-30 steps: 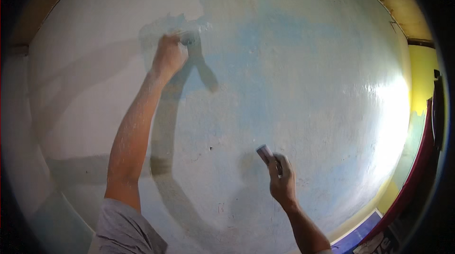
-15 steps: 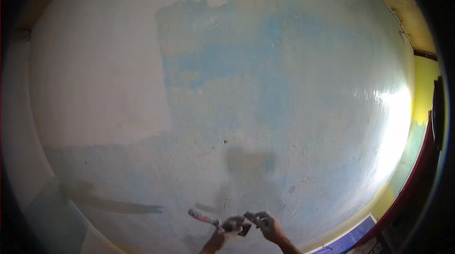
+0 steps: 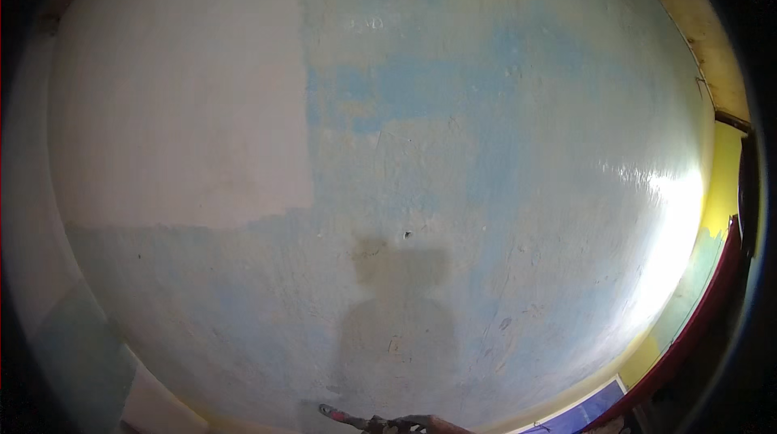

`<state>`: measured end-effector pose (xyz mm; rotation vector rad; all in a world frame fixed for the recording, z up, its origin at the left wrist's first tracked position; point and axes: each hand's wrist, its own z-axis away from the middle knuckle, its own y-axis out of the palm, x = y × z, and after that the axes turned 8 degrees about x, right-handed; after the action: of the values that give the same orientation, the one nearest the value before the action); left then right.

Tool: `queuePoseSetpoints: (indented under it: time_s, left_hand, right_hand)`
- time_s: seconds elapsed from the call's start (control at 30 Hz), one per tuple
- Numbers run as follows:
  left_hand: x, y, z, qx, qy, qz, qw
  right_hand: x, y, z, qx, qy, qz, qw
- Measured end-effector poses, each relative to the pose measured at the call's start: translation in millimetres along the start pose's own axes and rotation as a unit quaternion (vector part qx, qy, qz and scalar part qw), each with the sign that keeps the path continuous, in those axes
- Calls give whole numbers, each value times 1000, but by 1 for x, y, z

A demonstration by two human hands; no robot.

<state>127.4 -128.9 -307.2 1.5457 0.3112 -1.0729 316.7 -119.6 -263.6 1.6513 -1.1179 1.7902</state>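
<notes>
At the bottom edge of the head view, a red-and-grey handle (image 3: 338,414) of a putty knife pokes out leftward. My left hand (image 3: 374,426) is mostly cut off there, closed at the tool. My right hand (image 3: 422,423) is beside it, dark and curled, its hold too small and cropped to make out. Above them is a wall (image 3: 227,110), pale pinkish on the upper left and patchy blue-grey elsewhere, with a small dark hole (image 3: 407,234) and the shadow of my head and shoulders.
Side walls border the view, yellow and green at right (image 3: 720,191). A dark red edge (image 3: 704,313) runs down the right. A brownish ceiling (image 3: 688,13) shows at upper right, and a blue panel (image 3: 579,410) with a pale frame lies at lower right.
My left hand has come down from high on the wall, and both hands have moved together to the bottom edge, now mostly cropped. The wall has shifted in view.
</notes>
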Motion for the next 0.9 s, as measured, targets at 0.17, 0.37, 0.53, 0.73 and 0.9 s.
queuePoseSetpoints:
  time_s: [0.17,0.37,0.53,0.73,0.9]
  left_hand:
    - [11,-20,1,59,122,-242,961]
    - [30,-40,6,35,113,-680,724]
    - [-19,21,31,69,53,-538,839]
    - [-28,36,27,81,-29,-479,873]
    - [-44,46,18,87,128,-565,811]
  right_hand:
    - [20,3,9,-68,-154,111,980]
    - [23,23,18,-89,-29,63,994]
    - [32,20,32,-118,22,-20,993]
    - [10,-24,-8,-86,28,-74,993]
    - [-1,-51,-30,-43,31,-125,991]
